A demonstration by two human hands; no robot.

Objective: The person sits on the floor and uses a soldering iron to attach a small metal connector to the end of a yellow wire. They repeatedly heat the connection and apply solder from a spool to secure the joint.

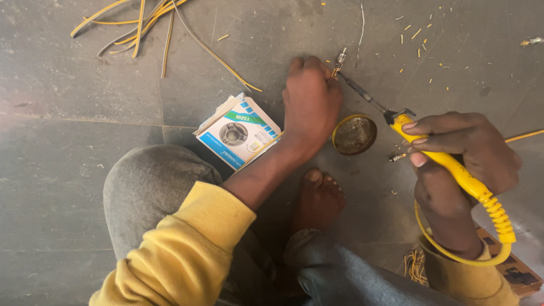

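My left hand (310, 102) rests on the grey floor with its fingers closed around a small metal connector (339, 60) attached to a thin white wire (361, 25). My right hand (460, 148) grips the yellow handle of a soldering iron (447, 161). The iron's dark tip (354, 86) reaches up-left and touches the connector beside my left fingertips. A yellow coiled cord (498, 218) runs from the handle around my right wrist.
A round yellow-rimmed tin of flux (354, 134) sits between my hands. A small blue-and-white cardboard box (238, 133) lies left of my left wrist. Yellow and grey wire strips (141, 25) lie at the top left, with yellow insulation scraps (416, 34) at the top right. My bare foot (318, 198) sits below.
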